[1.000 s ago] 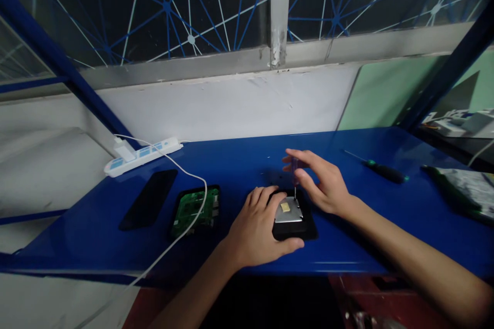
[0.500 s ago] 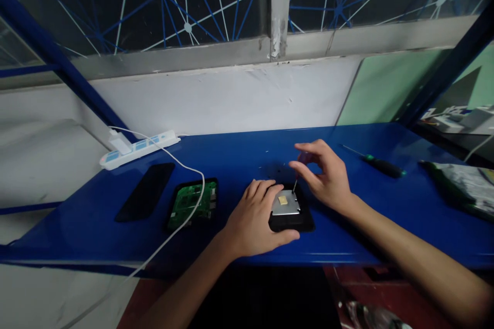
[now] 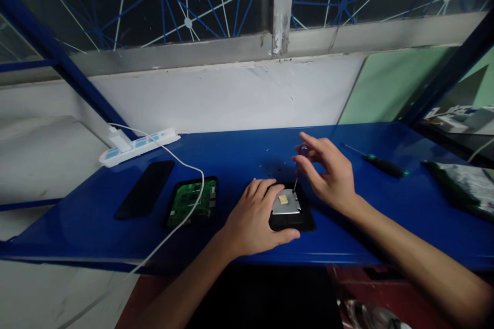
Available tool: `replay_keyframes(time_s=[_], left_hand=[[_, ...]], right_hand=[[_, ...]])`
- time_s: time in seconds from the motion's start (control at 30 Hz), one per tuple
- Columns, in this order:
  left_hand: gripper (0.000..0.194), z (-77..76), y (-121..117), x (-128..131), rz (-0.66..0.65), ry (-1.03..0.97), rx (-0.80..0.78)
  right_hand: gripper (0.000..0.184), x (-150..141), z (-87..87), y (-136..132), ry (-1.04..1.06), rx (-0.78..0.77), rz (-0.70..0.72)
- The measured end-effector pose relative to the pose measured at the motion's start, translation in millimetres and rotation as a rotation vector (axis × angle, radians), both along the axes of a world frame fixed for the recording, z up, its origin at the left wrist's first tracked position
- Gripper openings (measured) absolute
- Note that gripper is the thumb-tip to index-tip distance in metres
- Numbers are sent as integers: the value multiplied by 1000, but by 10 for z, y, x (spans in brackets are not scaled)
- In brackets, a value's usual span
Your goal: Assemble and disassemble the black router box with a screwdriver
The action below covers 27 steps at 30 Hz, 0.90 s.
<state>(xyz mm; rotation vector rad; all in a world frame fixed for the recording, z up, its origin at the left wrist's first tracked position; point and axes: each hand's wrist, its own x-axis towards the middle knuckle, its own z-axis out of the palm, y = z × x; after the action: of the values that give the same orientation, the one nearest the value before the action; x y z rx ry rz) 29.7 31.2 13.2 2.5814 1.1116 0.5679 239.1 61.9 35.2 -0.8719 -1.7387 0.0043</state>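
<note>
A black plastic case half point(image 3: 307, 220) lies on the blue table with a silver metal plate point(image 3: 288, 208) in it. A small yellowish square pad point(image 3: 283, 199) sits on the plate. My left hand point(image 3: 252, 221) grips the case from its left side, fingers over the far part and thumb along the near edge. My right hand point(image 3: 328, 172) holds a small screwdriver point(image 3: 303, 151) by its purple handle, nearly upright. Its tip meets the plate's far right corner. The left part of the case is hidden under my left hand.
To the left lie a green circuit board point(image 3: 189, 200) in a black shell and a flat black panel point(image 3: 145, 190). A white cable point(image 3: 181, 161) runs over the board from a power strip point(image 3: 142, 146). Right: a green-black screwdriver point(image 3: 386, 165) and a silvery bag point(image 3: 463, 185).
My right hand's fingers have shifted and opened slightly on the screwdriver, showing more of its purple handle. The tip stays at the plate's corner. My left hand keeps its place.
</note>
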Motion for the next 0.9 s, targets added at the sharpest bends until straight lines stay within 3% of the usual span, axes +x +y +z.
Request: replay_keyframes(time_s=[0.2, 0.53, 0.9], left_hand=[[78, -2, 0, 3, 3, 6, 2], [77, -2, -10, 4, 12, -7, -2], [79, -2, -9, -2, 11, 15, 4]], right_hand=[[29, 13, 25, -1, -13, -18, -21], [47, 26, -11, -2, -6, -143, 91], [41, -11, 2, 6, -32, -53, -34]])
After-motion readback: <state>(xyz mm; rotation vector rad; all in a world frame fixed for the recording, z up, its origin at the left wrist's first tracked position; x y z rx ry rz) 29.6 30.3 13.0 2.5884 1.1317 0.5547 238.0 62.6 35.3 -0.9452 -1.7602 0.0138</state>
